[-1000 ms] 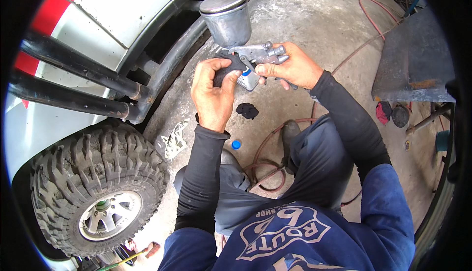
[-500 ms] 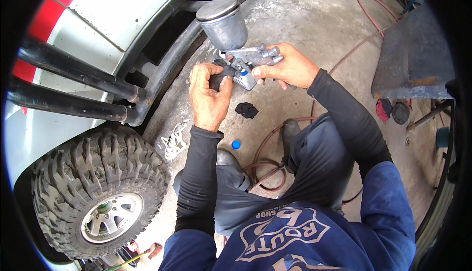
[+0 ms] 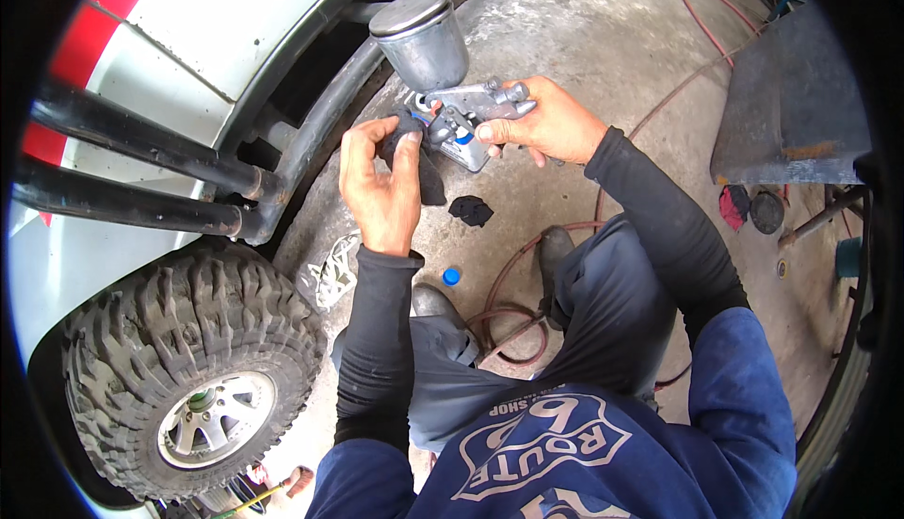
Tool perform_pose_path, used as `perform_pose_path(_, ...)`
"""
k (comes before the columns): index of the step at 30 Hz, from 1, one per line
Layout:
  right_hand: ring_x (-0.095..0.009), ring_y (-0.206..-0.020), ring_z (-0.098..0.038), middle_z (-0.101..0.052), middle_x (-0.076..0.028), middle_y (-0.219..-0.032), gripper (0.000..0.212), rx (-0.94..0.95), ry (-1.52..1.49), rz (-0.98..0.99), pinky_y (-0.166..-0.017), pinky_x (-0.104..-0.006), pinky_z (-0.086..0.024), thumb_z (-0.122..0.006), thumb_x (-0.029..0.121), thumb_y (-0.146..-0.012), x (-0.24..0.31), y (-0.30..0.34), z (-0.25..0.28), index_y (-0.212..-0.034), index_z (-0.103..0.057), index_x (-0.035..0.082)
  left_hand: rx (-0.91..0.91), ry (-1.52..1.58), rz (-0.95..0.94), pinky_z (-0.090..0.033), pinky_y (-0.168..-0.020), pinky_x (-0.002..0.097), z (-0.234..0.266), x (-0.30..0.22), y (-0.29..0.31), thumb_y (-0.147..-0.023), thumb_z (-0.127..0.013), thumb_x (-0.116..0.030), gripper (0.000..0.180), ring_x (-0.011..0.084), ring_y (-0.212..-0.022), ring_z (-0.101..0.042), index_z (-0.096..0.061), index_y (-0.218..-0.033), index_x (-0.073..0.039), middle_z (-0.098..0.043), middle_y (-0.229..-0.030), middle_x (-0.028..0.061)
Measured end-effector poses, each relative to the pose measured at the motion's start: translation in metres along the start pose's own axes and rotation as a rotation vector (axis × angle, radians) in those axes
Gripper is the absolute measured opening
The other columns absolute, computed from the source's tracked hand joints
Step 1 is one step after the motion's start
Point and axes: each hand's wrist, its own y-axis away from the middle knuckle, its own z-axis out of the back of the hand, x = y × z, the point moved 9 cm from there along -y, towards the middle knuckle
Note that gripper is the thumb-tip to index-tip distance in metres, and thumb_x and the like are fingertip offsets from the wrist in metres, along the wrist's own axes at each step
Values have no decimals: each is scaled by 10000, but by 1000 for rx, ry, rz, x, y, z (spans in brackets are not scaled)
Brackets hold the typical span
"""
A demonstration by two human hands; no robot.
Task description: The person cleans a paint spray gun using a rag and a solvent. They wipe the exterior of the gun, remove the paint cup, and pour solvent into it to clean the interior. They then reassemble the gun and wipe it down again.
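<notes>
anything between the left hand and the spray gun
Only a dark rag, pinched in the left hand and pressed against the front of the spray gun. The right hand grips the gun body directly. Nothing else visible comes between the hands and the gun.

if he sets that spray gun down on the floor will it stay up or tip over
The spray gun looks top-heavy: its metal cup sits above a narrow body, so it would probably tip. It seems rigid, likely weighty for its size. The right hand steadies it while the left hand presses a dark rag against it.

White round-edged emblem (image 3: 541, 444) on the blue shirt front
</notes>
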Motion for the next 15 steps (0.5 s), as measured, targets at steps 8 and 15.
perform_pose_path(8, -74, -413, -485, -624, -3, -639, 284, 7, -40, 28, -360, -236, -394, -738, 296, -852, 4, 1, -2, -896, -657, 28, 109, -194, -265, -482, -776, 375, -31, -30, 21, -733, -695, 55, 261, 293, -895, -560, -667, -975, -39, -567, -957, 110)
perform_pose_path(15, -72, -411, -481, -643, -34, -664, 289, -70, -105, 82, -348, -237, -387, -744, 285, -845, 12, 1, 16, -949, -673, 25, 287, -217, -212, -478, -774, 347, -46, -27, 33, -770, -655, 57, 229, 256, -864, -563, -708, -950, -73, -568, -875, 93)
